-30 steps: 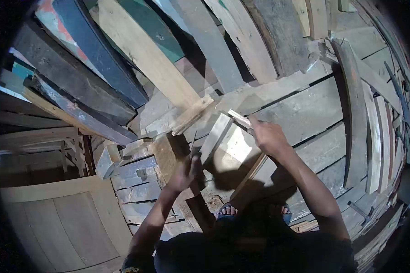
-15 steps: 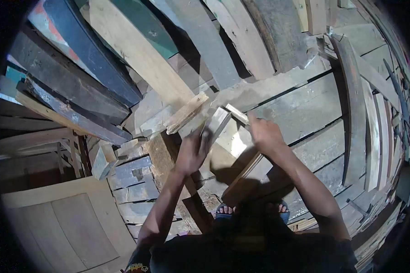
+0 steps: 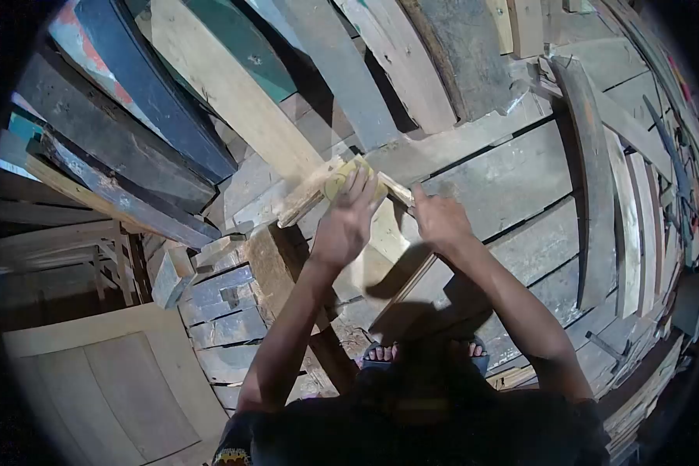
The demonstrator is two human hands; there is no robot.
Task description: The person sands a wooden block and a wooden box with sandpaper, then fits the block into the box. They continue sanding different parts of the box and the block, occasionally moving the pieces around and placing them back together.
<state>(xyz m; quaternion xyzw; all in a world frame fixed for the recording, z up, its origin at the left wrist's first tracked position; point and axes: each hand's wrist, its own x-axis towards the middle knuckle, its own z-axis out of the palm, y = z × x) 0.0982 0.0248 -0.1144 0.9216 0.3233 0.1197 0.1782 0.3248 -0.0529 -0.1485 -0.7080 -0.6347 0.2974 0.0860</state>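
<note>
Between my hands is a small wooden frame or box, its light inner face (image 3: 387, 239) lit and a darker side board (image 3: 405, 289) near my body. My left hand (image 3: 345, 225) presses a thin yellow disc (image 3: 359, 177), which looks like sandpaper, against the frame's far corner; its fingers lie over the disc. My right hand (image 3: 441, 221) is closed around the frame's right side, by the pale far edge strip (image 3: 397, 189). A rough, splintered wood block (image 3: 309, 193) lies just left of the disc. My left palm hides the frame's left side.
Long boards, including a pale plank (image 3: 233, 89) and a dark blue one (image 3: 151, 89), fan out at the far left. Curved boards (image 3: 586, 186) lie at the right. A panelled wooden door (image 3: 124, 396) is at the lower left. Slatted planks (image 3: 512, 179) form the floor.
My left hand has moved up from the frame's left side to its far corner, and the yellow disc now shows plainly under its fingers. My right hand keeps its hold.
</note>
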